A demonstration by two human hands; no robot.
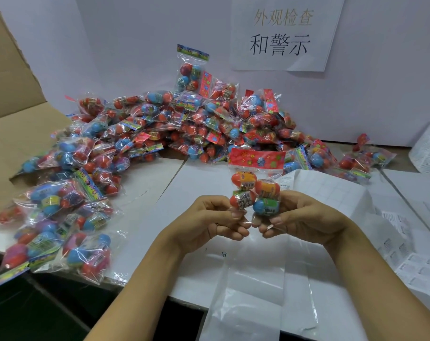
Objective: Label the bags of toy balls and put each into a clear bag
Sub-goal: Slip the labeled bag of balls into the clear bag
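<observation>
My left hand [216,220] and right hand [290,217] both pinch the small see-through bag of orange and blue toy balls [256,193] above the floppy clear plastic bag [256,279]. I should keep it straight and slide it in slowly.

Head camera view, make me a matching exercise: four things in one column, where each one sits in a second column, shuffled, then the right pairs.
Things:
1. small bag of toy balls with red flowered header card
2. heap of bagged toy balls
3. white paper sign with Chinese characters
4. brown cardboard flap

Places:
A. taped on the back wall
B. far left edge
C. pinched between both hands
D. piled across the table behind

Pairs: 1-C, 2-D, 3-A, 4-B
</observation>
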